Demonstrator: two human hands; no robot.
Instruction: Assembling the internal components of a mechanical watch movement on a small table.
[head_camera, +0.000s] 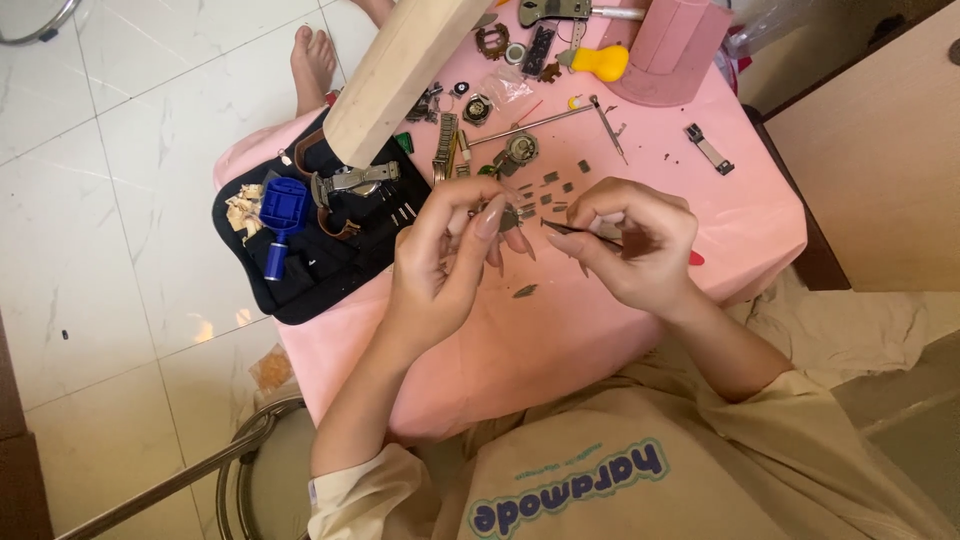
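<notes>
Cream shirt (640, 470) fills the bottom of the view, nearest the camera, with both forearms reaching up from it over a small table under a pink cloth (560, 330). At the cloth's left edge lies a black tool pouch (320, 260) with a blue plastic tool (280, 215) on it, and a pale wooden beam (400, 75) slants above the pouch.

Left hand (440, 265) is raised with the wrist bent back, its thumb and fingertips drawn together on a small dark metal piece (509, 216); it looks like a watch-band link, though it is too small to be sure. Right hand (630, 245) is curled, fingers closed round thin dark tweezers (572, 230) whose tip points left at that piece, close to it. Loose links (555, 185) are scattered on the cloth just beyond the hands, one more (525, 291) lying below them.
</notes>
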